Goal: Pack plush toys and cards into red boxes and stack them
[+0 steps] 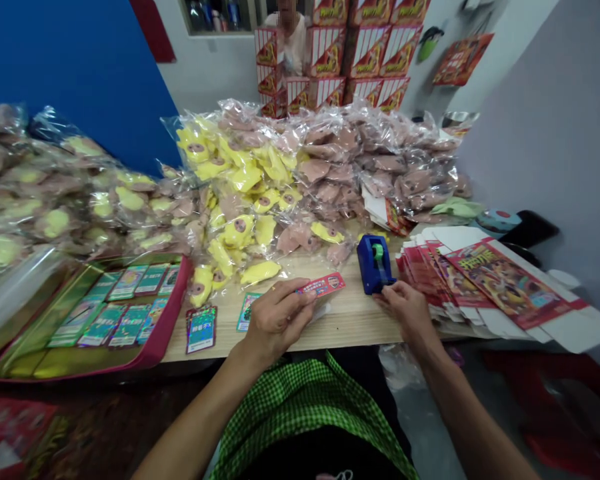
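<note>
My left fingers (300, 299) pinch red card strip (322, 285), raised off bench (350, 327); right fingers (389, 291) curled narrow at blue tape dispenser (373, 263), maybe touching, kept within easy reach.

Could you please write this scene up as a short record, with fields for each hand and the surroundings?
Left hand: holds a red printed card
Right hand: on a blue tape dispenser
Table: bagged yellow and pink toys, flat red printed cartons
Nearby: pink-rimmed tray of cards, co-worker

Stacked red cartons (375, 57) (behind the table (360, 327))
</note>
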Available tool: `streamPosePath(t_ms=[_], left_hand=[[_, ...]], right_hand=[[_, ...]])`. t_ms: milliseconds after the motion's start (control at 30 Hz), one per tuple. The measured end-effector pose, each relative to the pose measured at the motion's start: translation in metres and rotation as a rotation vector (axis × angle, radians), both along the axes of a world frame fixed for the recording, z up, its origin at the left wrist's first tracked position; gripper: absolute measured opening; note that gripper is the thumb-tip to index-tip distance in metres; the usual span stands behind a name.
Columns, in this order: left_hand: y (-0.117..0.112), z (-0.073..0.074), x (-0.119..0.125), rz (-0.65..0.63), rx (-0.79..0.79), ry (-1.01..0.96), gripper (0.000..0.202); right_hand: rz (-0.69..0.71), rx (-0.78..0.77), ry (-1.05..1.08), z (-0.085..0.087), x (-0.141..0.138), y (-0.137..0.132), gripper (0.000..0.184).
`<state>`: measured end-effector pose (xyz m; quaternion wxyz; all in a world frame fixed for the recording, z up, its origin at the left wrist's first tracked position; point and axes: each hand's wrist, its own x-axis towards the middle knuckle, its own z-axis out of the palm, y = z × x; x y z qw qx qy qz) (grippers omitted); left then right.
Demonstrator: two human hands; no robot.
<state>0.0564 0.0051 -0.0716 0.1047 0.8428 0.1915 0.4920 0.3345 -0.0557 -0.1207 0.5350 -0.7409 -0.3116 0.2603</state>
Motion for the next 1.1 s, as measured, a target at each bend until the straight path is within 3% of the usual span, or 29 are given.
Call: streamPosePath(t_ms=[100, 200, 300, 367, 433, 567, 633, 800, 967, 1100], left_hand=[[0.0, -0.003, 0.0, 0.022, -0.003, 0.0, 0.01], [-0.001, -0.004, 0.0, 0.022, -0.012, -0.003, 0.012], [-0.001, -0.002, 0.0, -0.022, -0.018, 0.021, 0.013], [-0.001, 0.0, -0.001, -0.026, -0.008, 0.032, 0.014], [-0.003, 0.001, -0.002, -0.018, -0.001, 0.034, 0.015], [-0.006, 0.001, -0.002, 0.051, -0.054, 0.028, 0.019], [-0.006, 0.001, -0.001, 0.057, -0.054, 0.017, 0.023], [-0.002, 0.005, -0.002, -0.067, -0.046, 0.07, 0.024], [0.002, 0.016, -0.005, -0.137, -0.239, 0.076, 0.025], [0.004, 0.023, 0.003, -0.122, -0.308, 0.071, 0.011]], right_hand=[[-0.087, 0.006, -0.123, 0.001, -0.008, -0.012, 0.037], [-0.063, 0.044, -0.275, 0.025, -0.028, -0.029, 0.023], [0.261, 0.16, -0.257, 0.058, -0.061, -0.04, 0.019], [0.455, 0.241, -0.112, 0.074, -0.084, -0.038, 0.02], [0.559, 0.273, 0.067, 0.082, -0.102, -0.031, 0.025], [0.585, 0.262, 0.309, 0.08, -0.119, -0.012, 0.071], [0.552, 0.238, 0.352, 0.075, -0.122, -0.006, 0.083], [0.528, 0.21, 0.386, 0.069, -0.124, -0.003, 0.094], [0.548, 0.235, 0.362, 0.065, -0.123, -0.002, 0.102], [0.515, 0.195, 0.393, 0.061, -0.128, 0.001, 0.11]])
